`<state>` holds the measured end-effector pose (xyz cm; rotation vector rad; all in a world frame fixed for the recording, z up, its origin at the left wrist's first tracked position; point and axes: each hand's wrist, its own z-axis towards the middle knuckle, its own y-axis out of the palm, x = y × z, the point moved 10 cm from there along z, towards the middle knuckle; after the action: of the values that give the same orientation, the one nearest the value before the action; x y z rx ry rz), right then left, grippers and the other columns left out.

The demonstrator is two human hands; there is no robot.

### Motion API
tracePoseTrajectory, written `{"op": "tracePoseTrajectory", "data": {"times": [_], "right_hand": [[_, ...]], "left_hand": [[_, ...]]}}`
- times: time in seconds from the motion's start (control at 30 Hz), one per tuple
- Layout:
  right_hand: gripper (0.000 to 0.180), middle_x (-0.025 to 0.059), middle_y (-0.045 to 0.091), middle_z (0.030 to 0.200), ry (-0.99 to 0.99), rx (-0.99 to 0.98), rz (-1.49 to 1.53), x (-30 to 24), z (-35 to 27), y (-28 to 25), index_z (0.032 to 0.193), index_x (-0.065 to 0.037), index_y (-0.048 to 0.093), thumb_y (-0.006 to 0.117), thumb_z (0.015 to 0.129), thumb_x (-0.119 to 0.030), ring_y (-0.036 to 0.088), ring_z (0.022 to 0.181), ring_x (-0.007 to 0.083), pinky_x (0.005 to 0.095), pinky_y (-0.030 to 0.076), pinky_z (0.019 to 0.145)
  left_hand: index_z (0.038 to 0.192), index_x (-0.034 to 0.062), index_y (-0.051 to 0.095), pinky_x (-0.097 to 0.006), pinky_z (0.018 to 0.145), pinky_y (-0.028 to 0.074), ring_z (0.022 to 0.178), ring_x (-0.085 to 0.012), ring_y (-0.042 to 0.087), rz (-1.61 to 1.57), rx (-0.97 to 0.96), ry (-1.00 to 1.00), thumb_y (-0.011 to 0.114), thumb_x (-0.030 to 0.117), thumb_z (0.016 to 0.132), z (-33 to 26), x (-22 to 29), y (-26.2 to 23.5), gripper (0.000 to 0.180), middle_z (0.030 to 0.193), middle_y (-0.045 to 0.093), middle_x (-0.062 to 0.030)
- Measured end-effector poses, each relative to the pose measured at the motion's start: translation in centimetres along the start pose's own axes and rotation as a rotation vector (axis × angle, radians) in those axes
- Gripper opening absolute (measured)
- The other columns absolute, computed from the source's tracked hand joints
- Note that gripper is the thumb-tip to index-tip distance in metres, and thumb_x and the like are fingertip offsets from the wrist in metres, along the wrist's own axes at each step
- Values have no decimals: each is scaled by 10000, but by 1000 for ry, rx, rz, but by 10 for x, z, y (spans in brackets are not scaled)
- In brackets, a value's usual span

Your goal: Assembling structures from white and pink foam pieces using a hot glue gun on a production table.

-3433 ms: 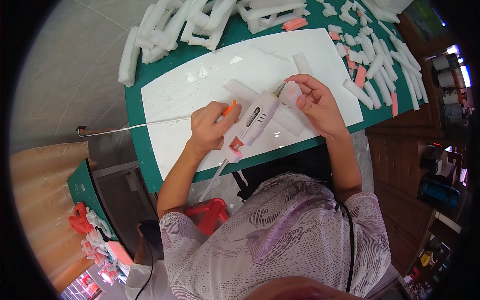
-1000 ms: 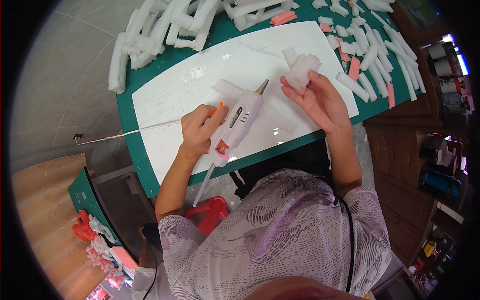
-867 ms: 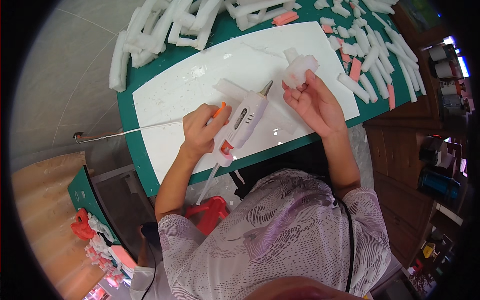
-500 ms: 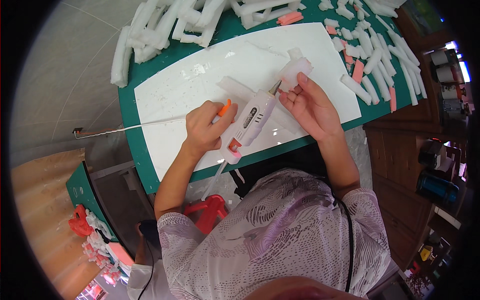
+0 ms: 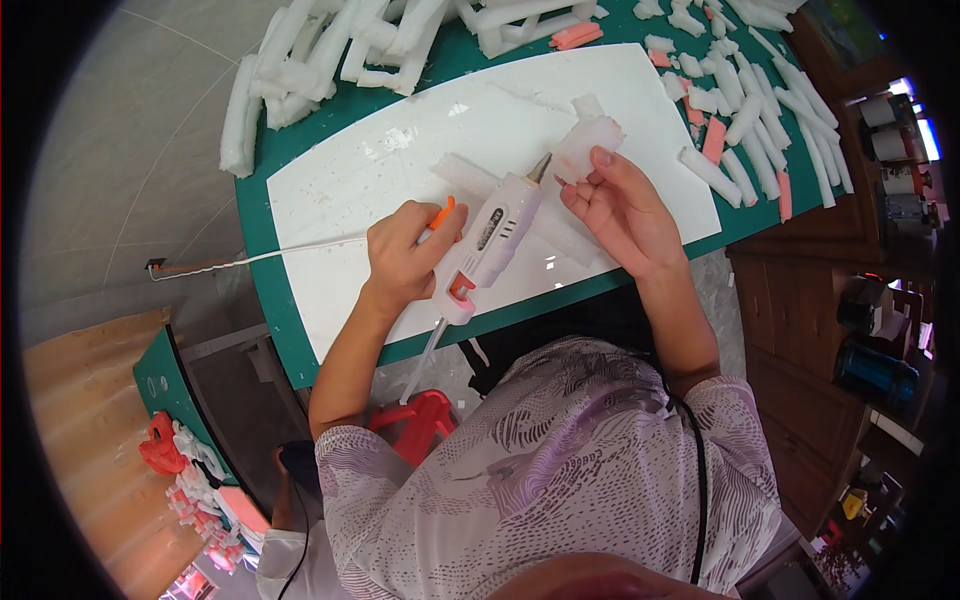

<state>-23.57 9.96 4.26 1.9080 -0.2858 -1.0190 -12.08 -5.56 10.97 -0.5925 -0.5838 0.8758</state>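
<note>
Green-topped bench running from 9 o'clock up to 2 o'clock, covered in the middle by a large white glossy sheet with faint smears. Along the far edge at 11 to 12 o'clock, heaps of white foam blocks and strips; at 1 to 2 o'clock, rows of short white foam sticks mixed with a few salmon-pink foam pieces. Pale tiled floor beyond the bench at 10 o'clock. Dark wooden cabinet at 3 o'clock, with small spools and containers on it — too small to tell further. At 8 o'clock, a second green surface with an orange tool and pale scraps, partly cut off by the rim.

Left hand closed around the grip of a white hot-glue gun with an orange trigger, fingers wrapped tight, nozzle pointing toward 1 o'clock. Thin white cord trailing off to 9 o'clock. Right hand with fingers pinched on a small translucent white foam piece, held just at the nozzle tip — touching or a hair apart, cannot tell. Red plastic stool below the bench edge, mostly hidden by the patterned shirt.
</note>
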Motion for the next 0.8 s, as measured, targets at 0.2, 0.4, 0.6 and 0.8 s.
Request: {"op": "tracePoseTrajectory", "data": {"times": [0.2,0.4,0.6,0.8], "right_hand": [[169,76,640,987,4,1,-7,3,0,-2,1020,-42,596,651,919,-166,611,997,202,352,486,900],[171,81,639,1007,5,-6,-19,4,2,-4,1026,-45,595,649,921,-169,606,1004,199,359,479,912],[168,85,641,1019,-4,-8,-6,3,2,-3,1032,-44,594,634,934,-174,603,1003,194,352,478,916],[182,89,640,1015,-1,-27,-8,4,2,-2,1051,-33,591,623,943,-176,601,973,176,333,487,906]], "left_hand": [[957,17,700,-270,464,398,583,-179,544,11,-9,21,727,147,578,0,1,1,401,755,574,-84],[955,22,700,-270,464,398,585,-177,545,13,-15,30,721,137,579,0,2,2,393,749,574,-77],[961,30,703,-272,457,390,584,-177,540,15,-17,26,713,131,581,0,3,3,394,750,575,-76],[968,42,709,-272,456,390,582,-174,535,15,-38,41,707,150,570,-1,5,6,412,752,576,-70]]}}
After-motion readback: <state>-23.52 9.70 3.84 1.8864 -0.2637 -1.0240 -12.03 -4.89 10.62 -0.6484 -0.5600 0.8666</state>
